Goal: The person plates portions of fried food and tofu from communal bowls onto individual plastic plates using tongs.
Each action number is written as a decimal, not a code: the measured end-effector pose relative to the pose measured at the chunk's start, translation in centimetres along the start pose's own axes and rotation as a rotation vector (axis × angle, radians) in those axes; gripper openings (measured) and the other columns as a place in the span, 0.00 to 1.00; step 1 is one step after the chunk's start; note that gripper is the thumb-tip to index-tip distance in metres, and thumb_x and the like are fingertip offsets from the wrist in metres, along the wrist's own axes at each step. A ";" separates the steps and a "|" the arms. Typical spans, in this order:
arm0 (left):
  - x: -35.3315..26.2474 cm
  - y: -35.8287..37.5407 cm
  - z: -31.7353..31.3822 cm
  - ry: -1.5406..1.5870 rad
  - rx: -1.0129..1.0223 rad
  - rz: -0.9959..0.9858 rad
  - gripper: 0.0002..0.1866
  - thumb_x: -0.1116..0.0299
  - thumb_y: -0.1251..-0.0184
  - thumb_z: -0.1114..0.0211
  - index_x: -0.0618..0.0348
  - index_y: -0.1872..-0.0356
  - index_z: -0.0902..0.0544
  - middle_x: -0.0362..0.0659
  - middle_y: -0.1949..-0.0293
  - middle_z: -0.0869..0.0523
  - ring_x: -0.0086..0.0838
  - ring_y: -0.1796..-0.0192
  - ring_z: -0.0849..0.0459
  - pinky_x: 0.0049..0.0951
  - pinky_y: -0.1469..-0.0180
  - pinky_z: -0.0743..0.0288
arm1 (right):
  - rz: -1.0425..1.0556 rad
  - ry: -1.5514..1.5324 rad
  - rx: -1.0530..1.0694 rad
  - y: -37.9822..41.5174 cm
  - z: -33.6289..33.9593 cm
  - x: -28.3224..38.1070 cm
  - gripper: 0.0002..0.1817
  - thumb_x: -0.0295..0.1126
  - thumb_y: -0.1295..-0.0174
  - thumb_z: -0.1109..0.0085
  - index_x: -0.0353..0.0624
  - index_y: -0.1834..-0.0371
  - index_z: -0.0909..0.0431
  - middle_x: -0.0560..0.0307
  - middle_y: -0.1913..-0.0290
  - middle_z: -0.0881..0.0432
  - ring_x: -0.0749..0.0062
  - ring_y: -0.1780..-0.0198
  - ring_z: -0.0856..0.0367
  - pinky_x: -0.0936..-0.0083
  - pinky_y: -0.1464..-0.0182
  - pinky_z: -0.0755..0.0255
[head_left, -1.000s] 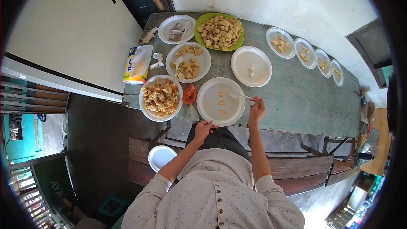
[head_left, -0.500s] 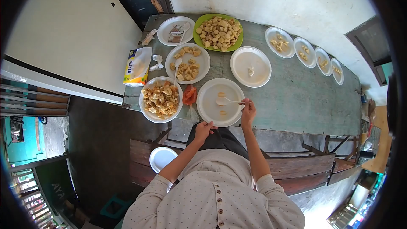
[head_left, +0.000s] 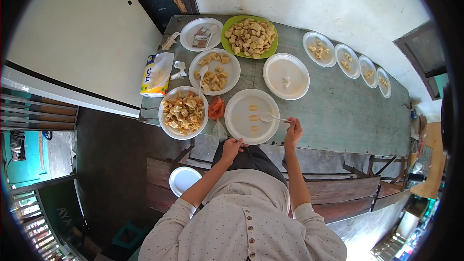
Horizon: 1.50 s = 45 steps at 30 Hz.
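In front of me is a white foam plate (head_left: pixel 237 125) with three small orange-brown food pieces (head_left: pixel 254 118) in a column. My right hand (head_left: pixel 293 133) pinches the handle of a white plastic spoon (head_left: pixel 271 117). The spoon's bowl is beside the middle piece, over the plate's right half. At the near rim, my left hand (head_left: pixel 233 149) grips the plate's edge between thumb and fingers. Left of the plate lies a tied plastic bag of red-orange content (head_left: pixel 216 108). Beyond that, a plate of folded fried dumplings (head_left: pixel 183 112) is heaped full.
A green plate of fried cubes (head_left: pixel 250 37), a dumpling plate (head_left: pixel 215 72) with a spoon, and a plate with one small piece (head_left: pixel 286 76) stand farther back. Several small plates (head_left: pixel 319 49) line the wall. A tissue pack (head_left: pixel 157 74) sits left; another plate (head_left: pixel 185 181) is on the bench.
My right hand has drawn the spoon to the right, off the middle of the plate. A third piece now shows between the other two. My left hand stays at the rim.
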<state>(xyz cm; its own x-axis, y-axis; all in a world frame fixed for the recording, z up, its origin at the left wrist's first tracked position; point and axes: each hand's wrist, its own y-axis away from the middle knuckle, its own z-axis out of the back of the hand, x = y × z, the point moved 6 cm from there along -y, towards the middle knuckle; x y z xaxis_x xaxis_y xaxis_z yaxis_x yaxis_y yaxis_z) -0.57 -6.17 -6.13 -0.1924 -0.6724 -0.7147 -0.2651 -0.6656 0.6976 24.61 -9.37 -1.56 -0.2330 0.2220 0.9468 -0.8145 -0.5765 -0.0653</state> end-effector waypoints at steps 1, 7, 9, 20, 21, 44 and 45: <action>0.0 0.0 0.0 0.001 0.000 0.000 0.13 0.62 0.36 0.45 0.64 0.67 0.20 0.42 0.70 0.15 0.17 0.81 0.27 0.16 0.80 0.36 | 0.000 0.001 0.000 -0.1 0.2 0.1 0.17 0.40 0.35 0.55 0.39 0.73 0.25 0.62 0.80 0.22 0.89 0.86 0.44 0.85 0.84 0.51; -0.1 0.0 0.0 0.013 0.008 -0.022 0.13 0.63 0.36 0.45 0.64 0.67 0.20 0.42 0.70 0.15 0.17 0.81 0.27 0.16 0.79 0.36 | 0.001 -0.006 -0.040 -0.5 0.7 0.8 0.17 0.40 0.34 0.55 0.40 0.73 0.25 0.62 0.79 0.21 0.89 0.86 0.44 0.86 0.84 0.51; -0.1 0.0 -0.1 0.035 0.015 -0.035 0.13 0.62 0.36 0.45 0.64 0.67 0.21 0.42 0.70 0.15 0.17 0.81 0.27 0.16 0.79 0.36 | -0.024 -0.069 0.001 -0.1 -0.1 0.9 0.17 0.40 0.34 0.55 0.40 0.73 0.25 0.62 0.78 0.21 0.90 0.85 0.44 0.87 0.83 0.51; -0.1 0.0 0.0 0.014 0.005 -0.014 0.13 0.62 0.36 0.45 0.64 0.67 0.21 0.42 0.70 0.15 0.17 0.81 0.27 0.16 0.79 0.36 | -0.022 -0.079 0.097 1.7 -2.8 0.9 0.16 0.40 0.34 0.55 0.39 0.72 0.25 0.65 0.79 0.23 0.89 0.83 0.42 0.86 0.82 0.49; -0.1 0.0 0.0 0.018 0.007 -0.014 0.13 0.62 0.36 0.45 0.64 0.67 0.21 0.42 0.70 0.15 0.17 0.80 0.27 0.16 0.80 0.36 | -0.019 -0.056 0.085 1.5 -2.3 0.7 0.16 0.39 0.34 0.55 0.39 0.72 0.25 0.64 0.79 0.23 0.89 0.83 0.42 0.86 0.82 0.49; 0.0 -0.1 -0.4 0.035 0.001 -0.005 0.13 0.62 0.36 0.45 0.63 0.67 0.21 0.42 0.71 0.15 0.16 0.81 0.27 0.15 0.80 0.36 | -0.064 -0.080 0.161 3.2 -0.9 0.2 0.16 0.40 0.34 0.56 0.40 0.72 0.25 0.64 0.78 0.23 0.88 0.83 0.43 0.85 0.81 0.48; 0.1 -0.2 -0.4 0.046 0.004 -0.013 0.13 0.62 0.36 0.45 0.63 0.67 0.21 0.42 0.71 0.15 0.16 0.81 0.27 0.15 0.80 0.37 | -0.082 -0.043 0.154 3.2 -0.7 0.1 0.16 0.40 0.34 0.55 0.39 0.71 0.24 0.64 0.78 0.23 0.87 0.82 0.41 0.84 0.80 0.47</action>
<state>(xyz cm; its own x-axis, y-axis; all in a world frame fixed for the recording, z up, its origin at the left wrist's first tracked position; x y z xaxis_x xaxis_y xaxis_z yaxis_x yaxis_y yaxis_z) -0.13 -6.22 -6.36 -0.1450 -0.6780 -0.7206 -0.2709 -0.6733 0.6880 21.66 -10.65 -1.87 -0.1437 0.2407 0.9599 -0.7382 -0.6721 0.0580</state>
